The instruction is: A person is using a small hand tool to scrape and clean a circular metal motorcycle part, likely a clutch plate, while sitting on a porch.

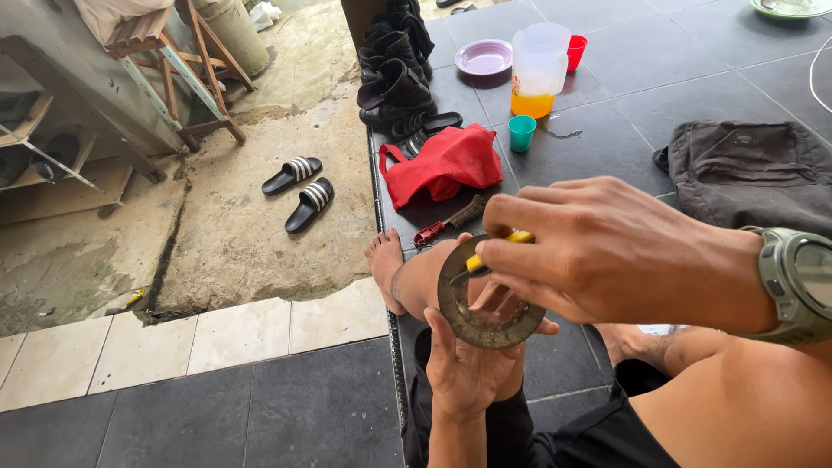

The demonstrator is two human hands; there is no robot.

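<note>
Dark tile floor (286,416), outdoor concrete yard (251,217) adj.

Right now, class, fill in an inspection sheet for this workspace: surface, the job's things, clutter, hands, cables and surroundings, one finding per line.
Surface: dark grey floor tiles, with pale tiles along the edge.
Job's things: a rusty metal ring and a yellow-handled tool whose tip touches the ring's upper left rim.
Clutter: red cloth bag, red-handled brush, jug of orange liquid, teal cup, red cup, purple plate, dark bag.
Hands: left hand holds the ring from below; right hand grips the tool, watch on that wrist.
Cables: a white cable at the right edge.
Surroundings: striped black sandals on bare concrete, black boots, a wooden frame.
</note>
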